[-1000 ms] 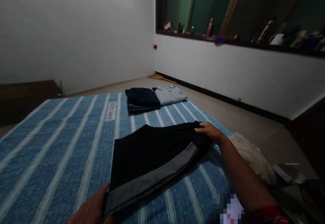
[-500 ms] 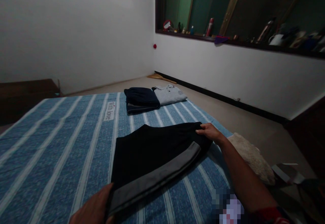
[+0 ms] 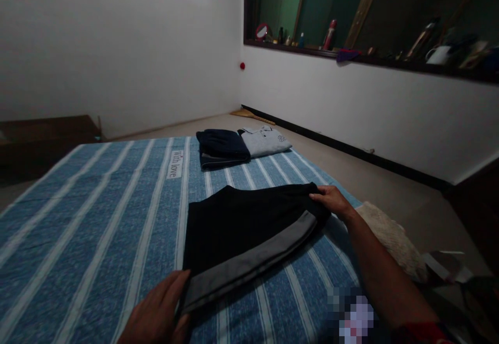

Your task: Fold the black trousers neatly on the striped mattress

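Observation:
Black shorts with a grey side stripe lie folded lengthwise on the bed, the stripe facing me. At the leg hem, my left hand is closed, fingers on top and thumb below the cloth edge. My right hand pinches the gathered waist end at the right. Beyond the shorts rest folded dark navy trousers, touching a folded light grey collared shirt.
A blue, white-striped sheet with a "With love" patch covers the bed. Cream fluffy cloth sits by the bed's right edge. A cardboard box stands far left. Bottles and a white mug line the window sill.
The view has shifted slightly, so everything appears a little further right and higher. The hem end has moved slightly right with my left hand. Both hands keep their hold on the shorts.

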{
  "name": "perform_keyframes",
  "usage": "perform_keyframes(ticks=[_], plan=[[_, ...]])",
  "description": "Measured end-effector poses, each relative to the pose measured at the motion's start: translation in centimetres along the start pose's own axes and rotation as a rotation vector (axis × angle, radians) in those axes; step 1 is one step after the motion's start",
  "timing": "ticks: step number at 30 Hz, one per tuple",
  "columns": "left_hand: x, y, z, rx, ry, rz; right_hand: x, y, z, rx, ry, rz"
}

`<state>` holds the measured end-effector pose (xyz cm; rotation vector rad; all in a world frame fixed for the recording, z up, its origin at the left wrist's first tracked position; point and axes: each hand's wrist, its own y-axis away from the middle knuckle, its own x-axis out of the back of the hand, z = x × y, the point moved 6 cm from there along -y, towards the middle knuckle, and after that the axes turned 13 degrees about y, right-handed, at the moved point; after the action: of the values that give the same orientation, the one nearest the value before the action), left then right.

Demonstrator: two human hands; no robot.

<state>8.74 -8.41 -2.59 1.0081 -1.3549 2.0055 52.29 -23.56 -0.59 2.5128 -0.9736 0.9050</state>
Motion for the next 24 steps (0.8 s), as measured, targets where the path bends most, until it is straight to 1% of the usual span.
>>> perform_keyframes(ticks=[3,8,12,16,24], plan=[[-0.1,0.1,0.0,-0.014,-0.010,0.010,0.2,0.2,-0.1,0.010,0.028,0.018],[-0.4,0.3,-0.5,0.028,0.034,0.007,0.4,-0.1,0.2,0.014,0.063,0.042],[-0.5,0.3,-0.6,0.062,0.056,-0.019,0.6,-0.4,0.8,0.007,0.100,0.066],[-0.5,0.3,-0.6,0.097,0.072,-0.019,0.6,-0.6,1.3,-0.001,0.155,0.088],[-0.5,0.2,-0.6,0.108,0.067,-0.071,0.9,-0.6,1.0,0.007,0.263,0.136]])
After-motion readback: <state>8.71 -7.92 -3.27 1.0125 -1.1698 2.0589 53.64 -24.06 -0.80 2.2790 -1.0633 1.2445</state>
